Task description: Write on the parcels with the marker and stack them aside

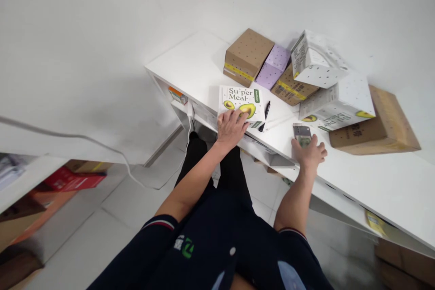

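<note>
A flat white box printed "Super Meal" with avocados (pixel 242 99) lies on the white table (pixel 374 181). My left hand (pixel 231 127) rests on its near edge, fingers spread flat over it. My right hand (pixel 310 153) lies on the table further right, its fingers on a small grey-green object (pixel 302 135) that looks like a phone or a tape dispenser; I cannot make it out. A black pen (pixel 265 113) lies between the two hands, just right of the flat box.
Behind stand a brown box (pixel 247 55), a lilac box (pixel 273 66), another brown box (pixel 291 88), two white avocado boxes (pixel 338 99), and a large flat cardboard box (pixel 384 127). A white cable (pixel 102 142) runs off the table. Shelves with boxes stand at left (pixel 68 179).
</note>
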The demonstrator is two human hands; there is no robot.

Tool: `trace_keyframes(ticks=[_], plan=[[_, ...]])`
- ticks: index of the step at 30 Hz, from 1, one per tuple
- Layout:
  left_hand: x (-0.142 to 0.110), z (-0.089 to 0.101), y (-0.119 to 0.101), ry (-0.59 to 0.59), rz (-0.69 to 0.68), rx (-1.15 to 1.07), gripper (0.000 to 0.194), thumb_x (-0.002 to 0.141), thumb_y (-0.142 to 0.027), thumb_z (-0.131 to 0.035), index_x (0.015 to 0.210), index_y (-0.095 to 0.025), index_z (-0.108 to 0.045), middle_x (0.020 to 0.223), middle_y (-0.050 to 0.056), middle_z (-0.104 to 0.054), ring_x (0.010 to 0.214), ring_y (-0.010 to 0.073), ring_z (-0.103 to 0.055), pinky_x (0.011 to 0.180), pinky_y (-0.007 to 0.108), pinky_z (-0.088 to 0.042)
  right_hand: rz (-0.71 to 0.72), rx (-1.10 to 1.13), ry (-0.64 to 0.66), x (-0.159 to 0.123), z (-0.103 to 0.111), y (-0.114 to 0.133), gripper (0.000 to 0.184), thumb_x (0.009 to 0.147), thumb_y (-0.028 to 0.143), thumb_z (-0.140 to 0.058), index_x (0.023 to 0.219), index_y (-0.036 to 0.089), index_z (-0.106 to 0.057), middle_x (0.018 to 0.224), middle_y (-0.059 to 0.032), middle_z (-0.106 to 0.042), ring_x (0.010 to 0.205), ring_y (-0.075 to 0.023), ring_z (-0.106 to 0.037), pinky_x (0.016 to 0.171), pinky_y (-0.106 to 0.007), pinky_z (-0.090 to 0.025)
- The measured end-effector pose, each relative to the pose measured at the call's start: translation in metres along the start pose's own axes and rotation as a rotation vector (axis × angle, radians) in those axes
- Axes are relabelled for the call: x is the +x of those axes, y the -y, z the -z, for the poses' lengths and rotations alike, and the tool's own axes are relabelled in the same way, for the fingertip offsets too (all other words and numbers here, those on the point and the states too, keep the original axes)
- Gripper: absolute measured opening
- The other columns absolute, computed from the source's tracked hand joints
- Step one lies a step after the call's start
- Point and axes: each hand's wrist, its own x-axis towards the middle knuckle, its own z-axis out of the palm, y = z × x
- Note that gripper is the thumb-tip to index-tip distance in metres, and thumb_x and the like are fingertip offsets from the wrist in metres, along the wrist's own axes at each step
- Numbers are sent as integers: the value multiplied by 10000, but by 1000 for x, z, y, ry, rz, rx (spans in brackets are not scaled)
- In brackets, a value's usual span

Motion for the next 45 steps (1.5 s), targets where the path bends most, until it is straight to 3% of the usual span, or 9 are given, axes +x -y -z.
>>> trace_keyframes(ticks=[4,15,18,22,25,29,34,37,45], plan=[[0,0,0,-2,-1,-7,348,991,-408,-468,1265,-303,-654,1320,83,-661,1263,310,-536,1045,485,-364,36,2,118,3,4,-13,829,792,568,-614,1506,185,-439,1462,-224,-501,1352,-436,-427,1091,-583,-351],[0,-1,0,-15,-13,11,343,997,-417,-455,1251,-306,-657,1305,75,-671,1249,303,-540,1031,474,-354,171,72,40,-21,6,-1,831,715,447,-692,1428,61,-515,1243,-278,-652,1182,-401,-587,1066,-548,-388],[0,-1,0,-5,-9,14,350,992,-430,-464,1259,-305,-653,1303,77,-671,1248,304,-537,1035,477,-352,144,320,64,-36,8,0,855,664,474,-710,1414,103,-529,1212,-221,-681,1152,-362,-614,1059,-536,-414],[0,1,0,4,-11,21,368,991,-439,-462,1271,-293,-652,1311,80,-670,1248,310,-535,1043,481,-344,13,954,167,-57,13,13,747,635,513,-739,1298,201,-597,1062,-86,-728,912,-224,-688,881,-410,-541],[1,2,-1,2,-7,17,367,990,-434,-461,1265,-290,-658,1306,81,-673,1243,312,-536,1040,482,-345,-56,1444,345,-77,22,36,560,709,582,-667,1129,212,-661,958,-46,-736,755,-172,-681,714,-333,-566],[1,2,-2,4,-4,14,362,989,-430,-469,1267,-296,-657,1307,85,-670,1243,308,-536,1036,480,-350,-206,1870,785,-108,33,68,541,816,648,-515,1125,231,-668,1043,-62,-739,851,-191,-692,743,-348,-583],[0,-2,2,9,-4,6,352,992,-413,-478,1293,-328,-637,1317,69,-662,1259,288,-529,1039,475,-367,-399,1957,1324,-150,33,88,549,833,644,-498,1188,251,-644,1160,-52,-721,923,-192,-677,774,-357,-595],[-2,-8,6,24,17,-11,340,982,-371,-514,1301,-347,-630,1347,56,-644,1289,276,-505,1061,466,-363,-408,1865,1560,-168,27,96,598,823,671,-475,1208,237,-624,1226,-82,-700,1056,-249,-662,881,-471,-581],[-5,-15,12,68,30,-125,345,1002,-459,-445,1233,-286,-633,1408,50,-598,1360,279,-419,1143,482,-289,-398,1828,1648,-170,20,118,603,838,664,-422,1177,210,-631,1212,-103,-716,1127,-306,-658,949,-591,-538]])
